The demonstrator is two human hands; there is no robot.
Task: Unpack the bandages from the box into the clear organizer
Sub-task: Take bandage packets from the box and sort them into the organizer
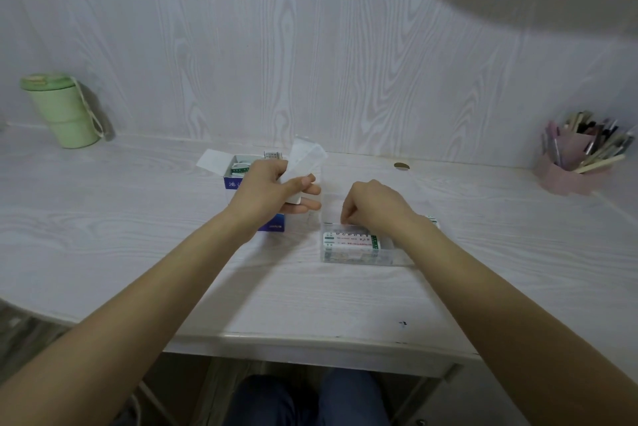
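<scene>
Gently lower right hand (371, 206), fingers curled down over the bandage packet (350, 242) inside the clear organizer (386, 258) mid-desk, seating it flat. Keep left hand (272, 192) gripping the blue box (276, 223) flap, steadying it near the desk's (138, 218) back edge.

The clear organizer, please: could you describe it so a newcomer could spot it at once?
On the white desk, look just right of centre, under the right hand. The clear organizer is the see-through tray there holding white-and-green bandage packs. Unlike the blue box beside it, its walls are transparent.
</scene>
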